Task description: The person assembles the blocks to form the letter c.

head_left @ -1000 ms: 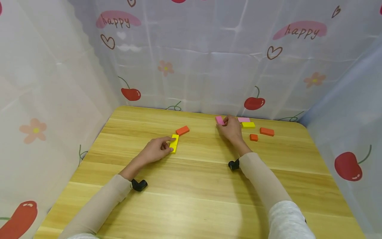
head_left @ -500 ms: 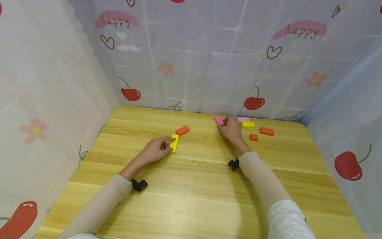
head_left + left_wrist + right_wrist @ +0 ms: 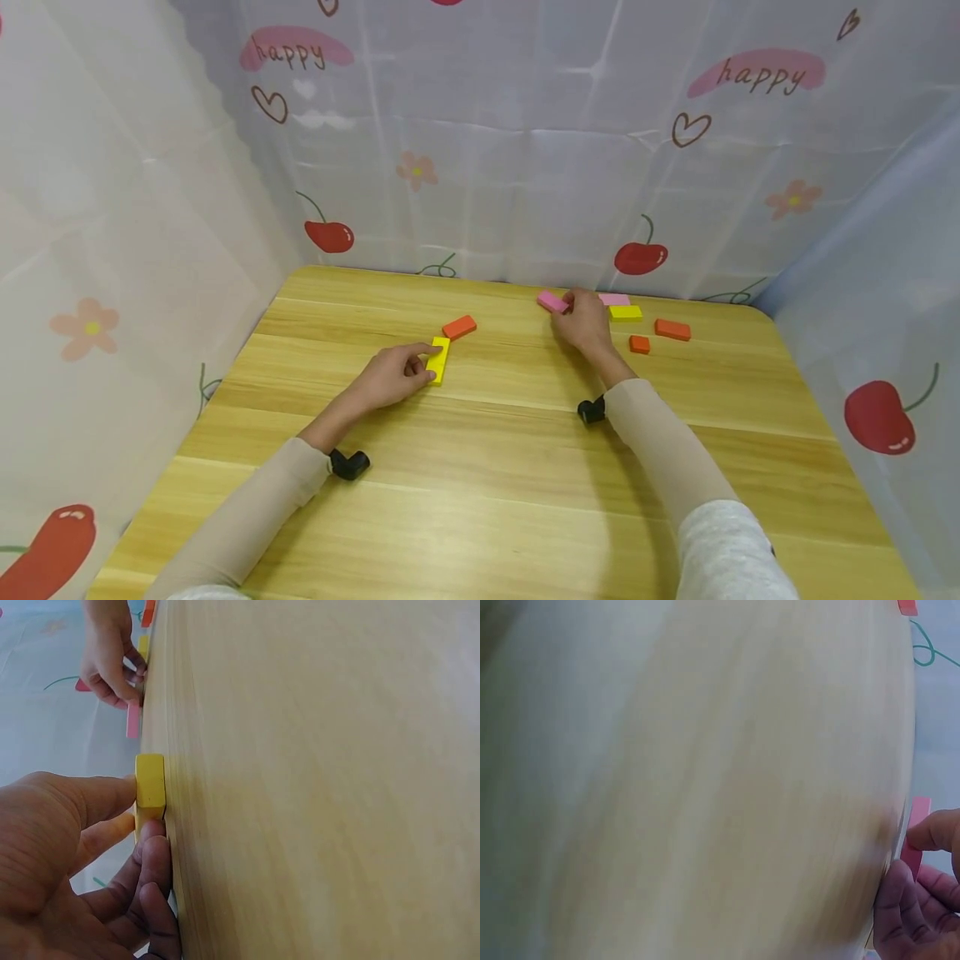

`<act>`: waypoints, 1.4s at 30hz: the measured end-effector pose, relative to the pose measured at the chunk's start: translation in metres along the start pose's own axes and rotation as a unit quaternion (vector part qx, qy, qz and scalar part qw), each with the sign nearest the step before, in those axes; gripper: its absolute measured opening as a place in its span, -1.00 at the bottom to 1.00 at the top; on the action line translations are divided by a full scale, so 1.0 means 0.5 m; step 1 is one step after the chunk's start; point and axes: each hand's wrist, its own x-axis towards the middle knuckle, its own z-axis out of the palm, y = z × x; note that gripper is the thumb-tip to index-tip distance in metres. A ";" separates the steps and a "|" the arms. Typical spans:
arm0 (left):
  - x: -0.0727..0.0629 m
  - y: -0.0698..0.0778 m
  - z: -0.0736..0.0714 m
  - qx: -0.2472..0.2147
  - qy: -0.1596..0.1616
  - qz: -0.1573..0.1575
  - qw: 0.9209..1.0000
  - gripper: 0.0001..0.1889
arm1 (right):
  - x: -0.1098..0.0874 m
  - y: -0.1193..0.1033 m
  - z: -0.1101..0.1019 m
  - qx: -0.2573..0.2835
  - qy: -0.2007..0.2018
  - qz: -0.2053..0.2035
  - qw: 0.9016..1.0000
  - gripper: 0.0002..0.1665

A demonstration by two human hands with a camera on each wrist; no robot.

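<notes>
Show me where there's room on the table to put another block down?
The near half of the table, between the two sleeves, is bare wood. So is the strip between the left hand on its yellow block and the right hand. It is crowded far right, by the orange blocks.

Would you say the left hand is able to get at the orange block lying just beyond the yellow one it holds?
Probably yes: the orange block lies just past the yellow block, with bare table between, though the left hand is pinching the yellow block.
</notes>
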 end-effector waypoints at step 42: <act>-0.004 0.005 0.000 -0.009 0.004 -0.006 1.000 -0.50 | -0.024 -0.024 -0.002 -0.004 -0.066 -0.114 0.991 -0.65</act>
